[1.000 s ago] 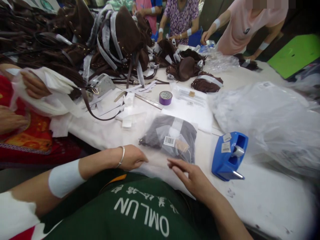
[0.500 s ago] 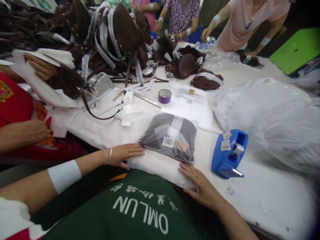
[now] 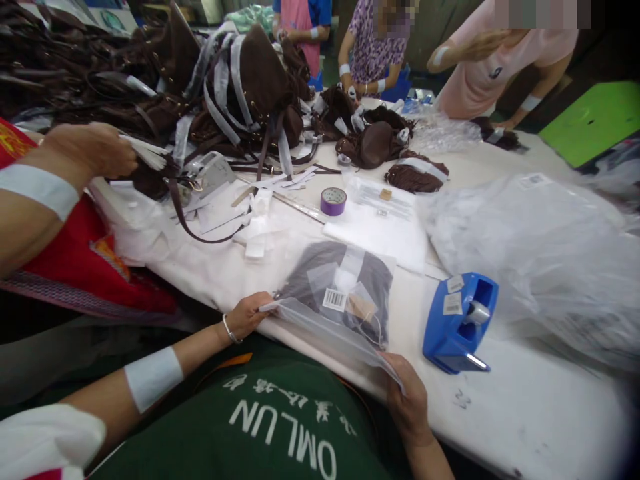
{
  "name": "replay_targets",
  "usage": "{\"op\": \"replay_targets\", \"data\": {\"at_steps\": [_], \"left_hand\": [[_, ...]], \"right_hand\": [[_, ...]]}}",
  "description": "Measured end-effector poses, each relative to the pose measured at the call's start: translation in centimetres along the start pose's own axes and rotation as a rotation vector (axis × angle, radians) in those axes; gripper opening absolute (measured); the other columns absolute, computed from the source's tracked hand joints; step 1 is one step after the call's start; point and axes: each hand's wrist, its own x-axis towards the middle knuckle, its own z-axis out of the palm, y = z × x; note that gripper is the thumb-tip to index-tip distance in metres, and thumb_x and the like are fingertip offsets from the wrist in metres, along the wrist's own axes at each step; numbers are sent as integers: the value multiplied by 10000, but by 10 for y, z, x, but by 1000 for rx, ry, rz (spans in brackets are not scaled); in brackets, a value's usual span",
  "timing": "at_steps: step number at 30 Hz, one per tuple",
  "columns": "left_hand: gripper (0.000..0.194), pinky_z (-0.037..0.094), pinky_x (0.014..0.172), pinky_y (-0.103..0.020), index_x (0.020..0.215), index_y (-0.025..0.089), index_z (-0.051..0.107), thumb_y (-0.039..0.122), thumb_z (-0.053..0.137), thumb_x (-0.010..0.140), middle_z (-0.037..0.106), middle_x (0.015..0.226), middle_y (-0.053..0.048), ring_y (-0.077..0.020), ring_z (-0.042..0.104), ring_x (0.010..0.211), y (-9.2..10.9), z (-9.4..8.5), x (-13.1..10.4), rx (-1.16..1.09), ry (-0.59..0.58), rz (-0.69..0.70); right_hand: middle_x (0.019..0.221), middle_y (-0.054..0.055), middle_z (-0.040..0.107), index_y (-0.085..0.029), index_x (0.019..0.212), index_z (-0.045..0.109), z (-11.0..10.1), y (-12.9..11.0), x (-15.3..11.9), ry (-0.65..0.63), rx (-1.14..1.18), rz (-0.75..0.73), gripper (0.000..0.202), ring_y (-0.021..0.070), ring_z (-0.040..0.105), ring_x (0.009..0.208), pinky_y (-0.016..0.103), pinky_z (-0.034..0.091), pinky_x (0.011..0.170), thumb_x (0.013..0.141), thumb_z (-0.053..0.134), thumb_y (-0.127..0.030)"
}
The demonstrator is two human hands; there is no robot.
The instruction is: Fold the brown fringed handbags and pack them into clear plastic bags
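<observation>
A clear plastic bag [image 3: 325, 323] with a dark brown bag inside lies at the table's front edge. Through the plastic show a barcode label [image 3: 335, 299] and a tan tag [image 3: 361, 308]. My left hand [image 3: 250, 315] pinches the left corner of the bag's loose flap, and my right hand [image 3: 409, 393] grips the flap's right corner. Between the two hands the flap is stretched and raised along the near side. Right of the bag stands a blue tape dispenser [image 3: 457, 323].
Purple tape roll [image 3: 333, 201] and white sheets [image 3: 380, 233] lie behind the bag. Brown handbags [image 3: 250, 80] are heaped at the back left; plastic bags [image 3: 530, 247] fill the right. A co-worker's arm [image 3: 45, 180] is at the left; other people stand across the table.
Both my hands have gone from lying flat beside the bag to gripping its flap, now lifted. The co-worker's arm at the left has swung further in and upward.
</observation>
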Motion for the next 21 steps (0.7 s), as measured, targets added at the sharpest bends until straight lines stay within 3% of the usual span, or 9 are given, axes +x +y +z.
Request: {"op": "replay_targets", "data": {"at_steps": [4,5,6,8,10,12,15,17,21], "left_hand": [[557,464,828,-315,820,161,676,606,353,910,651,798,-91,-192,580,812,9,-27,-3,-140,-359,134],[585,465,834,-319,810,165,686,632,346,898,662,794,-96,-198,590,812,10,-33,-4,-171,-389,123],[600,465,830,-318,794,166,689,637,333,898,667,786,-97,-199,596,807,10,-37,-3,-186,-360,84],[573,467,796,-304,749,166,667,609,339,906,658,767,-82,-194,594,786,12,-39,0,-130,-139,-97],[493,472,745,-294,802,166,637,595,405,879,649,788,-63,-194,594,775,15,-35,6,-47,101,-343],[508,482,656,-283,961,162,597,632,474,810,643,782,-41,-193,602,721,20,-27,12,-64,185,-557],[708,448,485,-265,1133,138,496,713,505,721,610,697,-1,-170,566,531,22,-15,12,-220,61,-743],[732,415,427,-255,1083,129,511,743,515,685,590,672,9,-153,532,464,16,-9,8,-300,-54,-805],[661,397,402,-253,862,121,569,750,513,667,557,607,5,-160,524,465,8,-12,1,-310,-202,-807]], "right_hand": [[1032,51,693,-281,1040,677,-35,-13,7,-339,195,56,369,228,623,1017,419,510,895,952,329,-370],[1039,52,690,-279,1041,676,-43,-19,15,-369,225,53,428,227,619,1025,421,510,894,963,271,-396],[1072,53,679,-277,1069,663,-50,-26,26,-352,221,41,450,227,606,1053,426,501,908,967,245,-406],[1236,55,606,-272,1204,589,-50,-43,56,-238,100,1,391,232,523,1186,448,440,994,959,314,-402],[1426,56,436,-262,1345,462,-34,-61,90,-168,-105,-80,447,252,344,1343,481,323,1092,920,452,-400],[1512,43,291,-262,1421,347,-4,-75,117,-184,-278,-174,569,275,169,1414,535,235,1122,899,487,-441],[1524,4,250,-329,1452,238,43,-77,138,-291,-446,-227,669,306,112,1422,648,161,1093,868,514,-505],[1525,-4,242,-346,1455,211,62,-68,140,-320,-490,-210,718,322,116,1419,676,146,1078,843,541,-529],[1516,0,275,-349,1448,237,59,-57,136,-294,-357,-182,654,275,167,1415,605,194,1108,873,523,-471]]}}
